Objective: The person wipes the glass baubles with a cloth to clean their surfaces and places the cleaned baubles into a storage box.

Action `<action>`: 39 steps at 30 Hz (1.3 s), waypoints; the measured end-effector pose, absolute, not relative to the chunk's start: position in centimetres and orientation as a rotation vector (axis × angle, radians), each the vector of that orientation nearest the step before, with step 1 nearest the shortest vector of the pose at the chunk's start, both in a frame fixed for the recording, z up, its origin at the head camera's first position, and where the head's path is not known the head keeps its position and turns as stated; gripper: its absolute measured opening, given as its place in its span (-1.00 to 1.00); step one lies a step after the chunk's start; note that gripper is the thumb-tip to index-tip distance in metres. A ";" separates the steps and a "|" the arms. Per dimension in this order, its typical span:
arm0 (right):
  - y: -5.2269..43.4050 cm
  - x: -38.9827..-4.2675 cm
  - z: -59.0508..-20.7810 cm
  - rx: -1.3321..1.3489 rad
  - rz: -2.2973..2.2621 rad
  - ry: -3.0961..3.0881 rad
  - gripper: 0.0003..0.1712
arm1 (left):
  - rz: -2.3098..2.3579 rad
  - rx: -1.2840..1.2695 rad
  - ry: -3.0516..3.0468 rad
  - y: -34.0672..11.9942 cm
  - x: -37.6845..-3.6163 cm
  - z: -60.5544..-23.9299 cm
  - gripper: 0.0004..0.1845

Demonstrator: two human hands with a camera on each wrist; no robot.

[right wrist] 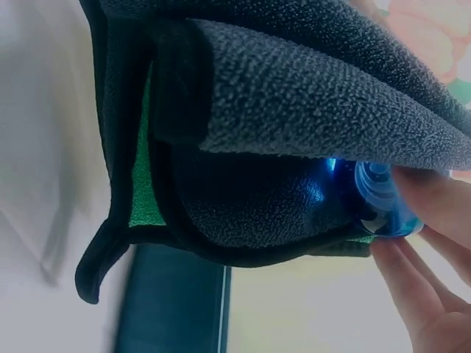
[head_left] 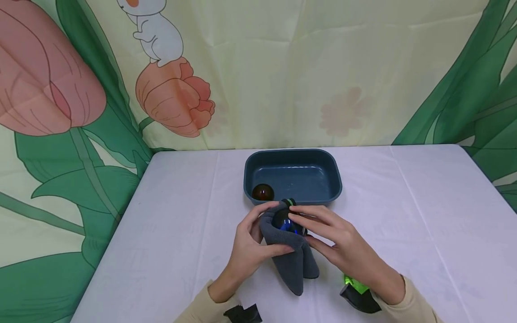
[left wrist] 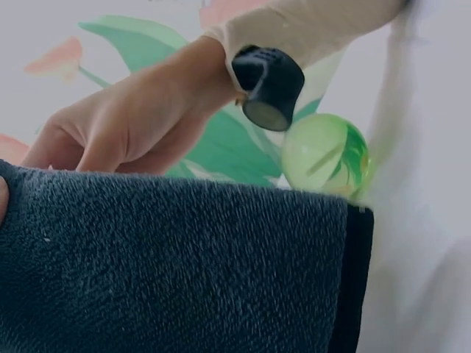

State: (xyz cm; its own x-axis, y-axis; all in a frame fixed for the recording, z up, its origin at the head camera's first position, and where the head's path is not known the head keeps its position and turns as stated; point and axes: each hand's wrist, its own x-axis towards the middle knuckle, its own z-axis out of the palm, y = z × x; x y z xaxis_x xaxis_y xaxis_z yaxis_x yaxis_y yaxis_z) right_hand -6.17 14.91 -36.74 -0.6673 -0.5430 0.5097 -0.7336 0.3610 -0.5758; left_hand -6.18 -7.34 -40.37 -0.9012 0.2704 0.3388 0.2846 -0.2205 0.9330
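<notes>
Just in front of the dark blue plastic tub [head_left: 333,172], your left hand [head_left: 247,246] wraps the grey cloth [head_left: 291,259] round a glossy blue ball [head_left: 284,222] pinched by your right hand [head_left: 342,244], so wiping looks midway, with a dark red ball [head_left: 263,193] already inside.

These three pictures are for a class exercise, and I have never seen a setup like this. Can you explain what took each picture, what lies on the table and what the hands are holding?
There is no machine here: a person works with two bare hands and wears three cameras. The wide picture comes from a head camera looking down at a table covered in white cloth. The other two come from cameras strapped to each wrist, so they show very close, odd-angled views.

On the table stands a dark blue tray with a dark reddish ball in one corner. A green ball lies near the right wrist.

The left hand grips a dark grey towel, wrapped partly around a shiny blue ball. The right hand holds that ball with its fingers.
</notes>
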 end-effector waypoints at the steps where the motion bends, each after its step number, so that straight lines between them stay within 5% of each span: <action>1: 14.9 -6.2 -36.8 1.146 1.192 -2.397 -0.46 | -2.357 -0.680 -1.965 -7.3 -6.2 -40.3 -0.21; 18: 14.9 -6.3 -36.9 1.188 1.090 -2.302 -0.52 | -2.262 -0.457 -2.162 -7.2 -6.0 -39.3 -0.17; 23: 14.8 -6.4 -37.0 1.208 1.097 -2.256 -0.14 | -2.265 -0.480 -2.152 -7.2 -6.0 -39.2 -0.20; 31: 14.6 -6.2 -36.8 1.120 1.149 -2.308 -0.01 | -2.262 -0.554 -2.115 -7.3 -5.9 -39.4 -0.24; 39: 14.8 -6.0 -36.5 0.973 1.458 -2.452 -0.19 | -2.278 -0.573 -2.092 -7.3 -5.7 -39.7 -0.22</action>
State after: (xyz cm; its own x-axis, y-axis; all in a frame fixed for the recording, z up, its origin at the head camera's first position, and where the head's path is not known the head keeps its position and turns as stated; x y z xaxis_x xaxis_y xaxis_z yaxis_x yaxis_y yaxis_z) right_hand -6.01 14.79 -36.51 -0.7842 -0.4615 0.4147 -0.5847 0.3261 -0.7428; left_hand -5.75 -7.32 -39.71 -0.9336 0.2453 0.2613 0.2396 -0.1151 0.9640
